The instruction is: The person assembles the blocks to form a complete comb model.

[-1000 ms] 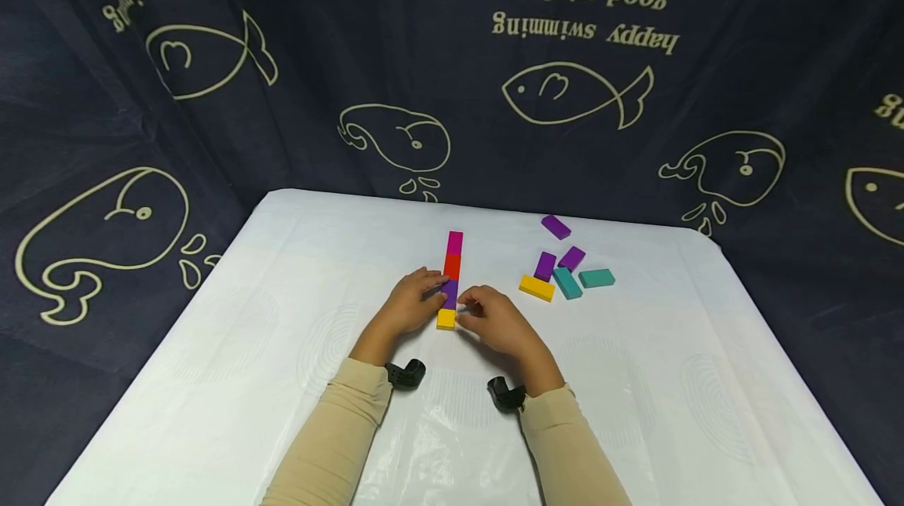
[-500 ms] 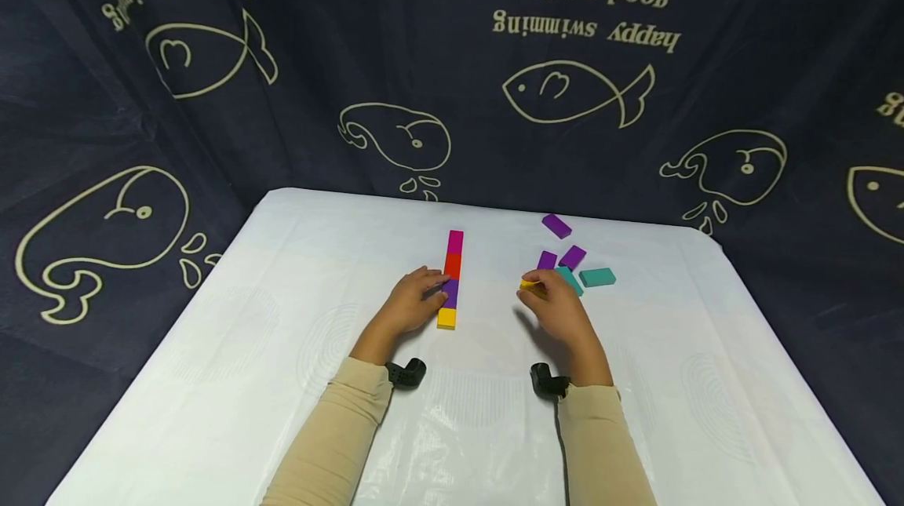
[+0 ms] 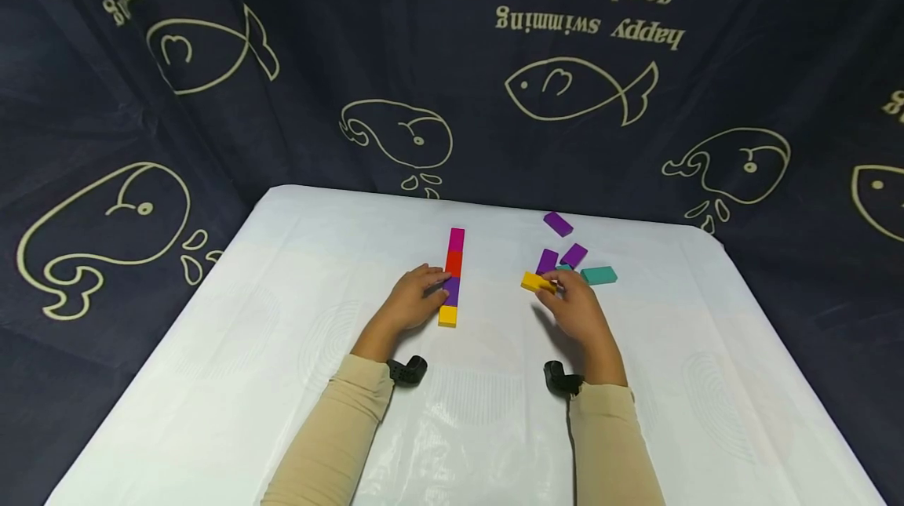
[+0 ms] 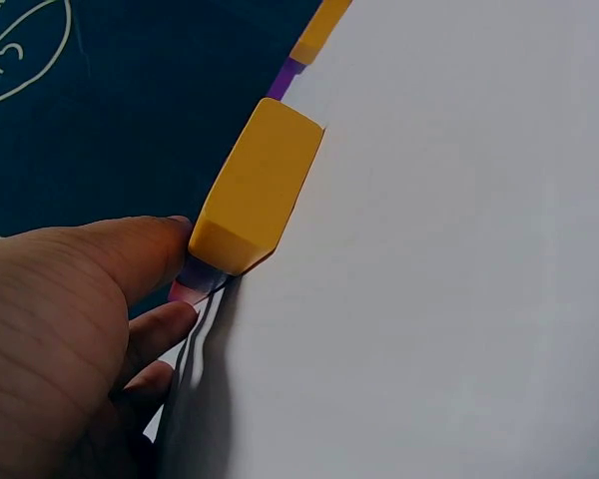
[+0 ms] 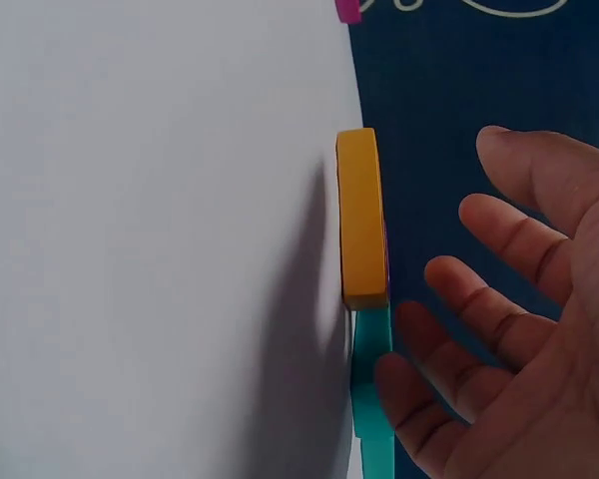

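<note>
Four blocks already form a straight line, end to end, running toward the far edge of the surface (image 3: 282,263) near the middle of its width: a yellow block (image 3: 448,317) nearest the person, then a violet block (image 3: 454,291), a red block (image 3: 453,263) and a magenta block (image 3: 457,239). Six others lie loose outside it, nearer the far right corner: a second yellow block (image 3: 533,282), three purple blocks (image 3: 558,223) and two teal blocks (image 3: 599,275), one largely hidden. The left hand (image 3: 415,303), fingers extended, touches the violet block's left side without gripping. The right hand (image 3: 579,310) has its fingers spread and relaxed, holding nothing, beside the second yellow block's right end; whether it touches is unclear. No container is in view; the blocks appear to lie directly on the surface.
</note>
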`<state>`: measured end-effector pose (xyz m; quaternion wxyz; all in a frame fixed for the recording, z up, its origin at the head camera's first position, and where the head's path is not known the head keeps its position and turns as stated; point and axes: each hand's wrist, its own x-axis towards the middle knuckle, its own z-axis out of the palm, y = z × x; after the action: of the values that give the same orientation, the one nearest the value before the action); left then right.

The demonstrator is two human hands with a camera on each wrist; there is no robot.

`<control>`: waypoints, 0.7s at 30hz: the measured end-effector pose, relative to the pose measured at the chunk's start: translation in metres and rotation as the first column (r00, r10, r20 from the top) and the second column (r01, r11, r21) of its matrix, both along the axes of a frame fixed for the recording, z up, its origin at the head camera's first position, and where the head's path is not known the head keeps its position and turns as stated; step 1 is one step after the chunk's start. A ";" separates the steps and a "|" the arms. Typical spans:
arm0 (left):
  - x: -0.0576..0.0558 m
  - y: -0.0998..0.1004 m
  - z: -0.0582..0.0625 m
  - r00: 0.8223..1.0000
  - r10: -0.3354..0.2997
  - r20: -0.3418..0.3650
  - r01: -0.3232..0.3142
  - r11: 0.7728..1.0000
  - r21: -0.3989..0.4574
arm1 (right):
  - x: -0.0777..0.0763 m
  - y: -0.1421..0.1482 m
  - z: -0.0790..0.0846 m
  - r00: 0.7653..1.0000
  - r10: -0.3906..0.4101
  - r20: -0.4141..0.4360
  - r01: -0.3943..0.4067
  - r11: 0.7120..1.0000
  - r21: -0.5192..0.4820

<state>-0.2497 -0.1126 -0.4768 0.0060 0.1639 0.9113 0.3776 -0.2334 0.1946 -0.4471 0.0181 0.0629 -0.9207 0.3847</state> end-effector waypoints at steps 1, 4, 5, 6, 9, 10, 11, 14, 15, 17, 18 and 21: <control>0.000 0.000 0.000 1.000 -0.001 0.000 0.001 1.000 -0.003 | 0.000 0.001 0.000 1.000 0.000 0.005 0.000 1.000 -0.001; -0.001 0.000 0.000 1.000 -0.005 0.000 0.005 1.000 -0.011 | -0.001 0.003 -0.002 1.000 0.003 0.022 -0.003 1.000 -0.005; -0.001 0.000 0.000 1.000 -0.006 0.001 0.006 1.000 -0.014 | -0.001 0.003 -0.002 1.000 0.004 0.031 -0.004 1.000 -0.002; -0.001 0.000 0.000 1.000 -0.005 0.002 0.005 1.000 -0.016 | -0.001 0.003 -0.002 0.999 0.006 0.041 -0.006 1.000 0.001; -0.001 0.000 0.000 1.000 -0.004 0.002 0.004 1.000 -0.015 | -0.001 0.004 -0.003 0.997 0.005 0.075 -0.006 1.000 0.016; -0.001 0.000 0.000 1.000 -0.004 0.000 0.004 1.000 -0.014 | -0.001 0.004 -0.003 0.997 0.004 0.083 -0.006 1.000 0.023; -0.001 0.000 0.000 1.000 -0.003 -0.002 0.003 1.000 -0.012 | -0.001 0.004 -0.003 0.996 0.007 0.086 -0.009 1.000 0.025; 0.000 0.000 0.000 1.000 -0.003 -0.006 0.003 1.000 -0.009 | -0.001 0.004 -0.003 0.996 0.012 0.087 -0.015 0.999 0.034; 0.000 0.000 0.000 1.000 -0.003 -0.008 0.003 1.000 -0.009 | -0.001 0.004 -0.003 0.996 0.012 0.087 -0.015 0.999 0.036; 0.000 0.000 0.000 1.000 -0.003 -0.007 0.003 1.000 -0.008 | -0.001 0.004 -0.004 0.996 0.013 0.090 -0.017 0.999 0.043; 0.000 0.000 0.000 1.000 -0.005 -0.008 0.005 1.000 -0.009 | -0.001 0.004 -0.004 0.996 0.013 0.091 -0.017 0.999 0.046; 0.000 0.000 0.000 1.000 -0.007 -0.010 0.007 1.000 -0.010 | -0.002 0.002 -0.004 0.995 0.010 0.098 -0.015 0.998 0.055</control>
<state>-0.2500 -0.1126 -0.4771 0.0037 0.1688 0.9127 0.3721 -0.2351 0.1969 -0.4514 -0.0312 0.0502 -0.9304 0.3619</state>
